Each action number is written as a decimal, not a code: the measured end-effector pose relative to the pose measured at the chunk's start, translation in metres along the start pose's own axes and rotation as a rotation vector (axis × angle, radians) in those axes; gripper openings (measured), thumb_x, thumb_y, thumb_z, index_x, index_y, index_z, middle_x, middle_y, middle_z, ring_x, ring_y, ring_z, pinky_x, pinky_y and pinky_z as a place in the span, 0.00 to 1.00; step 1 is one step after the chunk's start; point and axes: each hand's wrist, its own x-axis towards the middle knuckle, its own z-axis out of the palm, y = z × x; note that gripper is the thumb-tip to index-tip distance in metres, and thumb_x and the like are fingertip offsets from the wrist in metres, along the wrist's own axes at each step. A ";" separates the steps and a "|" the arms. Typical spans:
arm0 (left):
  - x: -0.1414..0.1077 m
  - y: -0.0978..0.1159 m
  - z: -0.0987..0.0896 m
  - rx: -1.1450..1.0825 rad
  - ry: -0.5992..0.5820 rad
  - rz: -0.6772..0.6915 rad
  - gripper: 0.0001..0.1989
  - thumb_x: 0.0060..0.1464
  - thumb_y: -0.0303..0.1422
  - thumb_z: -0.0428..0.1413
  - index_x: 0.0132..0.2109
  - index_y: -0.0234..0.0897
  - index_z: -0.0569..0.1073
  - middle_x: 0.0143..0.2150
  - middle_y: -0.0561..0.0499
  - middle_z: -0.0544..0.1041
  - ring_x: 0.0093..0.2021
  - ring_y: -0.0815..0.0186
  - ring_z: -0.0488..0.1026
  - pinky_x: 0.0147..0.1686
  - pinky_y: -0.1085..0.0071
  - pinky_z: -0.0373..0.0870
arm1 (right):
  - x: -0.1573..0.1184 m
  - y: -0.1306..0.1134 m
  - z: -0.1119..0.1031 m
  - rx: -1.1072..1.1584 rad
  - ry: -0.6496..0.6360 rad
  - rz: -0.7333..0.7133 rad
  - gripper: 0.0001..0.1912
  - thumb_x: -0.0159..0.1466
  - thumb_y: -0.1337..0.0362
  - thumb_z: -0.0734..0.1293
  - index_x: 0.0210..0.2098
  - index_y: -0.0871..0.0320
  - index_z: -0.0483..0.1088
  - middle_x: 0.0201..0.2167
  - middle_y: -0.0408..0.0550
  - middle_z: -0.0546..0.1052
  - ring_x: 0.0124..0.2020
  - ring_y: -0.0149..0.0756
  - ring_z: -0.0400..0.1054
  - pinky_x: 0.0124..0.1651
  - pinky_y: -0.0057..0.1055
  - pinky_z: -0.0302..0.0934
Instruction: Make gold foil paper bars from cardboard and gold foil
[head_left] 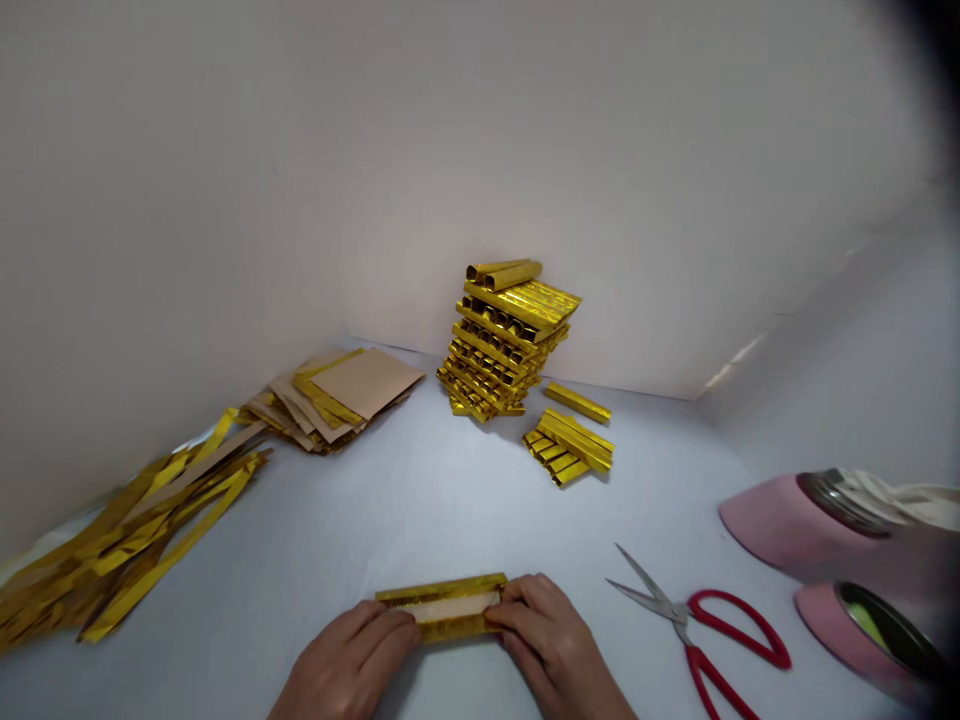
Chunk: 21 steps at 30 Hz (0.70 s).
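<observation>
A folded strip of gold foil paper (454, 628) lies low over the table at the bottom middle, its pale brown inside showing between two gold edges. My left hand (352, 655) grips its left end with the fingers pressed together. At the right end, my right hand (551, 635) pinches the strip between thumb and fingers. Open scissors with red handles (681, 612) lie just right of my right hand, blades pointing up and left.
Gold tubes form a tall stack (502, 340) by the wall, with a smaller pile of gold tubes (570, 447) and one single tube (577, 402) nearby. Brown-backed sheets (371, 380) and gold strips (165, 525) lie left. Two pink containers (765, 520) stand right.
</observation>
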 end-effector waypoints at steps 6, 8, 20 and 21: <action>-0.001 -0.001 0.001 -0.038 -0.040 -0.105 0.16 0.67 0.34 0.39 0.52 0.36 0.68 0.41 0.46 0.79 0.38 0.64 0.77 0.38 0.73 0.75 | 0.005 0.000 0.002 0.061 0.070 0.117 0.08 0.65 0.71 0.61 0.42 0.56 0.66 0.34 0.47 0.75 0.34 0.37 0.70 0.36 0.33 0.68; -0.001 0.000 -0.001 -0.070 -0.024 -0.107 0.15 0.67 0.35 0.40 0.51 0.35 0.68 0.41 0.46 0.78 0.39 0.64 0.77 0.38 0.75 0.75 | 0.004 -0.001 0.000 0.084 0.061 0.164 0.07 0.64 0.71 0.61 0.40 0.55 0.66 0.33 0.47 0.74 0.33 0.36 0.70 0.35 0.32 0.67; -0.010 -0.006 -0.007 -0.172 -0.180 -0.086 0.13 0.67 0.32 0.42 0.46 0.37 0.70 0.35 0.48 0.77 0.32 0.65 0.76 0.32 0.75 0.74 | -0.009 0.006 -0.006 0.037 0.020 -0.070 0.08 0.66 0.70 0.61 0.40 0.55 0.70 0.35 0.49 0.76 0.35 0.36 0.71 0.37 0.30 0.69; -0.009 -0.006 -0.006 -0.182 -0.183 -0.099 0.13 0.67 0.32 0.42 0.44 0.37 0.70 0.34 0.48 0.77 0.32 0.66 0.76 0.31 0.75 0.74 | -0.010 0.007 -0.007 0.034 0.030 -0.081 0.08 0.66 0.70 0.61 0.41 0.55 0.70 0.35 0.49 0.76 0.35 0.36 0.72 0.37 0.30 0.69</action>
